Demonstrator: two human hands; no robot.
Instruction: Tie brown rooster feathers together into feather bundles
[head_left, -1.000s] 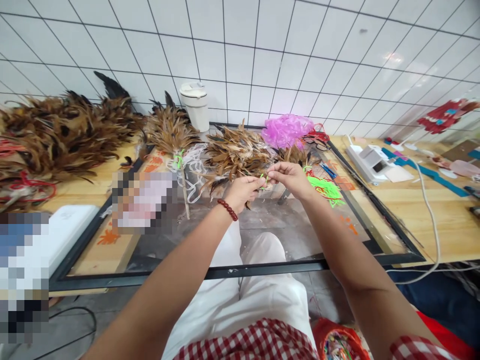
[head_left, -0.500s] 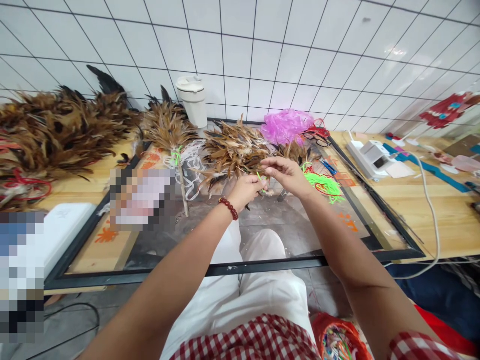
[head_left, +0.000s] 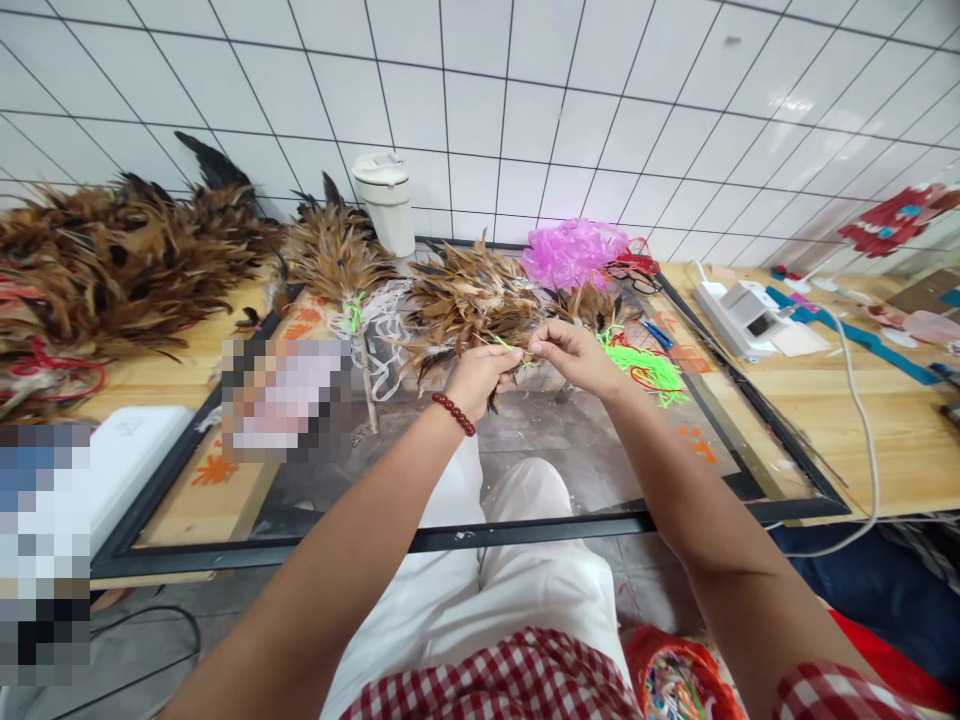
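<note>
My left hand (head_left: 482,378), below a beaded bracelet, is closed in a pinch on a thin bright green string (head_left: 504,345) and a dark feather tip pokes out under it. Close by on the right, my right hand (head_left: 574,357) pinches with thumb and forefinger at the same green string. Just behind both hands lies a pile of brown feathers (head_left: 469,300). To the left, a feather bundle (head_left: 337,250) is bound to a thin stick (head_left: 367,370) with green string. A heap of cut green strings (head_left: 649,368) sits right of my right hand.
The black-framed glass top (head_left: 525,530) spans the work area. A white lidded cup (head_left: 386,200) and a pink plastic bag (head_left: 574,252) stand along the tiled wall. White strings (head_left: 386,310), a blue cutter (head_left: 658,335), a white device (head_left: 742,318) and a large feather heap (head_left: 120,260) surround it.
My right hand has come down a little and its fingers have closed into a pinch on the green string. My left hand has shifted slightly left.
</note>
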